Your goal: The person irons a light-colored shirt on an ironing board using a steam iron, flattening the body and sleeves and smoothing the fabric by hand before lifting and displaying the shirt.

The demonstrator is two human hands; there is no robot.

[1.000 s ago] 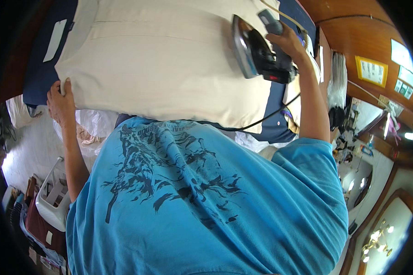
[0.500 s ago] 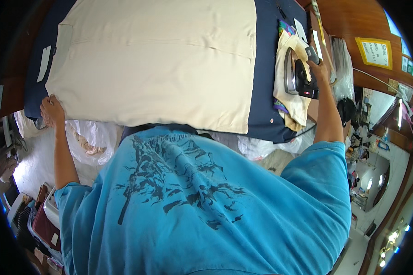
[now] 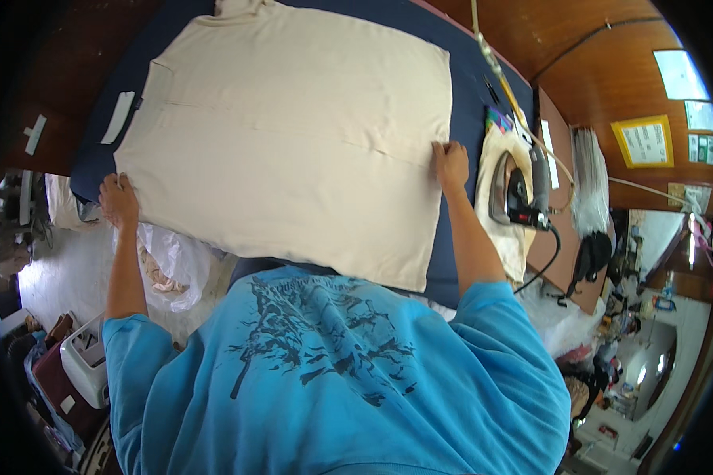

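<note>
A wide cream garment (image 3: 293, 134) lies spread on the navy-covered ironing table (image 3: 466, 95); its exact kind is hard to tell. At its near left corner my left hand (image 3: 120, 200) is closed, with the cloth edge pinched between thumb and fingers. My right hand (image 3: 452, 165) grips the garment's right edge, about midway along that side. To the right of that hand, a steam iron (image 3: 518, 191) with a dark handle rests on a folded cream cloth (image 3: 495, 237). Small creases run through the garment near my right hand.
A hose (image 3: 499, 75) and a dark cord (image 3: 548, 257) lead from the iron. White strips (image 3: 117, 117) lie at the table's left edge. Plastic bags (image 3: 170, 269) hang below the table at left. Clear plastic sheets (image 3: 589, 182) hang at right by a wooden wall (image 3: 594, 71).
My right hand has let go of the iron, which stays on the folded cloth, and has moved left onto the garment's right edge. My left hand remains at the near left corner. The view has shifted.
</note>
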